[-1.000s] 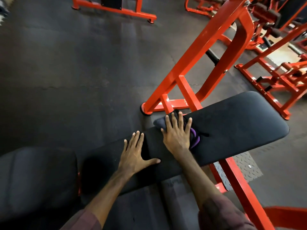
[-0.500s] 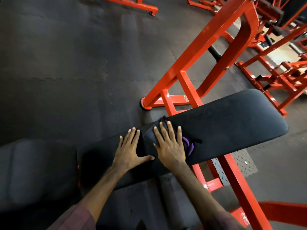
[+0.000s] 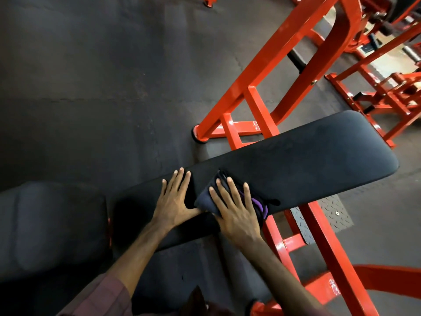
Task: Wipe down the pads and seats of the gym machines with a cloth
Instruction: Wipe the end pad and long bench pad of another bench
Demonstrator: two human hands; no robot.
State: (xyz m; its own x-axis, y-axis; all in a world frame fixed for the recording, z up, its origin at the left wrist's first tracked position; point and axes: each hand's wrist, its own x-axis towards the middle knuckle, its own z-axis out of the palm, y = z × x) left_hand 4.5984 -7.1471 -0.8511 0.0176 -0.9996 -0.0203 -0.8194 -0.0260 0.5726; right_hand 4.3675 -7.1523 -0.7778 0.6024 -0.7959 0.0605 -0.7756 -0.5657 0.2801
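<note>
Head view, only view. Right hand lies flat on a dark cloth, fingers straight and spread, palm pressing it down on the pad; nothing is pinched, the cloth is held by pressure alone. A purple edge of the cloth shows from under the little-finger side of that hand. Left hand lies just beside it, also flat with fingers spread, resting on bare pad; its thumb reaches toward the cloth and looks to touch its near corner, though I cannot tell for certain. Pad is long, black, tilted across the view. From the pressing hand, the larger stretch of pad runs away up and to the right, to a rounded end; a shorter stretch runs down and left, under the left hand, to a second black cushion, the seat. Red frame rises beyond the fingertips and passes under the pad below the wrist. More red machines stand well apart at far right. Judgement on progress: no wet streak or sheen marks wiped from unwiped surface, so the share done cannot be read. The cloth sits about mid-pad; the far stretch, the seat and the other machines likely remain.
</note>
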